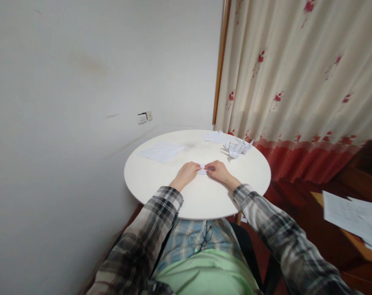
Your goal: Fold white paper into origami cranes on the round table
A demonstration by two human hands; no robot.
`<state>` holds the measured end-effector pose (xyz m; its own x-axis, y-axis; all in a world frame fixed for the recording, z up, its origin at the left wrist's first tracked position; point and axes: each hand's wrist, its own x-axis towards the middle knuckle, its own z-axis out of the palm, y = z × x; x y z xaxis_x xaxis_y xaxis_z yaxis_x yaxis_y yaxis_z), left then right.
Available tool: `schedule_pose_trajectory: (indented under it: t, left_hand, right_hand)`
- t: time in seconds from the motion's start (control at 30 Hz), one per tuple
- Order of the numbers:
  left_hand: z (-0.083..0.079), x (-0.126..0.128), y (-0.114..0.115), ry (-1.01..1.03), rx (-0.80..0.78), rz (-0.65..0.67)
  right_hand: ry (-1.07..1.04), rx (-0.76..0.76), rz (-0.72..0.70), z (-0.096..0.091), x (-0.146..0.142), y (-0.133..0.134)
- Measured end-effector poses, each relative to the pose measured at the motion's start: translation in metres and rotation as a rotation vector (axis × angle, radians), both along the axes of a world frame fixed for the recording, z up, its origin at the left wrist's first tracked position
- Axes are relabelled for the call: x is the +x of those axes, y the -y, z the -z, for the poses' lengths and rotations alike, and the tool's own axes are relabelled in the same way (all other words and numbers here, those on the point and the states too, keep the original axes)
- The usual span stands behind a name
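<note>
Both my hands meet around a small folded piece of white paper (201,169) near the middle of the round white table (204,200). My left hand (188,172) closes on the paper's left side, thumb and fingers together. On its right side my right hand (218,170) pinches the edge with bent fingers. The paper lies low, at the tabletop. Parts of it are hidden under my fingertips, so its full shape does not show.
Flat white sheets (161,152) lie at the table's back left. Crumpled or folded paper (237,148) sits at the back right, beside another sheet (215,137). A wall (65,143) borders the left; a curtain (296,82) hangs behind. Papers (352,215) rest on wooden furniture at right.
</note>
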<state>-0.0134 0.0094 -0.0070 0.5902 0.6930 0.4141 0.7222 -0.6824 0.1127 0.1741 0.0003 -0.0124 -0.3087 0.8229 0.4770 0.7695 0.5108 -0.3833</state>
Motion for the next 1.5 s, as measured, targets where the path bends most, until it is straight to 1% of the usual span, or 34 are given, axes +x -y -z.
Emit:
schedule_pose_trajectory:
  t: [0.1, 0.23, 0.37, 0.57, 0.73, 0.83, 1.13, 1.33, 1.5]
  left_hand:
    - [0.001, 0.001, 0.001, 0.006, -0.026, -0.009]
    - [0.002, 0.001, 0.002, -0.016, -0.074, -0.012]
    - [0.004, 0.003, 0.003, -0.035, -0.083, -0.022]
    - [0.006, 0.005, 0.002, -0.082, -0.142, -0.055]
    - [0.008, 0.006, -0.002, -0.102, -0.168, -0.036]
    - [0.010, 0.005, -0.005, -0.083, -0.157, -0.034]
    - [0.014, -0.002, -0.012, 0.023, -0.171, 0.023]
    - [0.016, -0.003, -0.017, 0.124, -0.170, 0.032]
    - [0.012, -0.003, -0.015, 0.183, -0.161, 0.012]
  right_hand:
    - [0.018, 0.012, 0.027, -0.002, -0.001, 0.002]
    - [-0.002, -0.013, -0.014, -0.002, -0.002, 0.002]
    - [-0.049, -0.044, -0.052, 0.000, -0.002, 0.002]
    - [-0.035, -0.066, -0.019, 0.000, 0.000, 0.003]
    - [-0.017, -0.077, -0.007, 0.000, -0.001, 0.001]
    - [-0.017, -0.078, -0.016, 0.000, -0.001, 0.001]
    - [-0.096, -0.069, -0.126, 0.004, 0.001, -0.001]
    - [-0.116, -0.058, -0.138, 0.006, 0.001, -0.004]
    - [-0.123, -0.081, -0.136, 0.005, 0.001, -0.005]
